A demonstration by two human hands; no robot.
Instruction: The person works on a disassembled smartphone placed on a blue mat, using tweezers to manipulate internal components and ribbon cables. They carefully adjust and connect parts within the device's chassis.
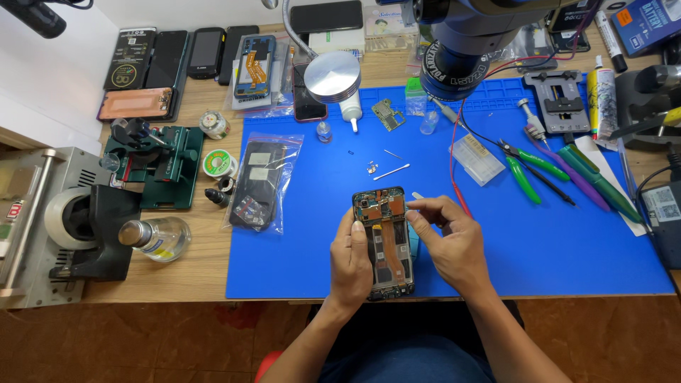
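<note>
Holding an opened phone point(383, 241) by its left edge, the left hand point(351, 259) steadies it upright-facing on the blue mat point(539, 248) at the desk's near edge. The right hand point(447, 237) hovers at the phone's upper right, fingertips point(413, 210) pinched on a small pale tool. Green-handled pliers point(525, 170) lie well apart to the right.

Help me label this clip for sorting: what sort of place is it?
Most likely a phone repair bench. The left hand steadies an opened phone on a blue work mat, under a microscope, with pliers nearby.
</note>
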